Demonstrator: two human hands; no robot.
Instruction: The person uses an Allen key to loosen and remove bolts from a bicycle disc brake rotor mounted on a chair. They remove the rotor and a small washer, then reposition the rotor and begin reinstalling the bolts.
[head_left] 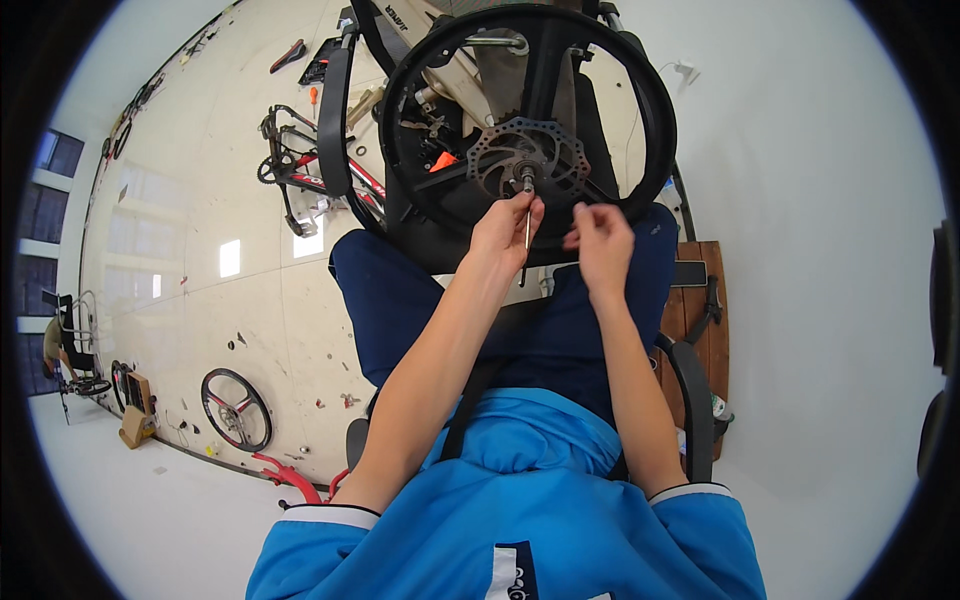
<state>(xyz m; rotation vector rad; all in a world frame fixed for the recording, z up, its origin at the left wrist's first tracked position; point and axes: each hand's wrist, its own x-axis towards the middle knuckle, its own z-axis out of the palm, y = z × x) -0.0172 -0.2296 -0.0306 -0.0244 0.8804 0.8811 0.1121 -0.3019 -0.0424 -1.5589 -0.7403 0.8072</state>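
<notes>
Silver slender metal rod (528,232) clamped between thumb and fingers of the left hand (510,226), upper end at the wheel's hub. Right hand (602,242) just beside, blurred, fingers curled; cannot tell whether they grip anything. Around the hub, a perforated metal brake disc (568,158); beyond it, the black three-spoke wheel (655,100) before the knees. Farther left, on pale flooring (190,200), a red, white and black bicycle frame (310,183).

Both bare arms reach forward to the brake disc (527,131). Our left hand (506,228) sits at its near side, thumb and fingers pinched tight. Our right hand (606,243) hovers just off its near right edge, fingers half curled, loose, blurred.
</notes>
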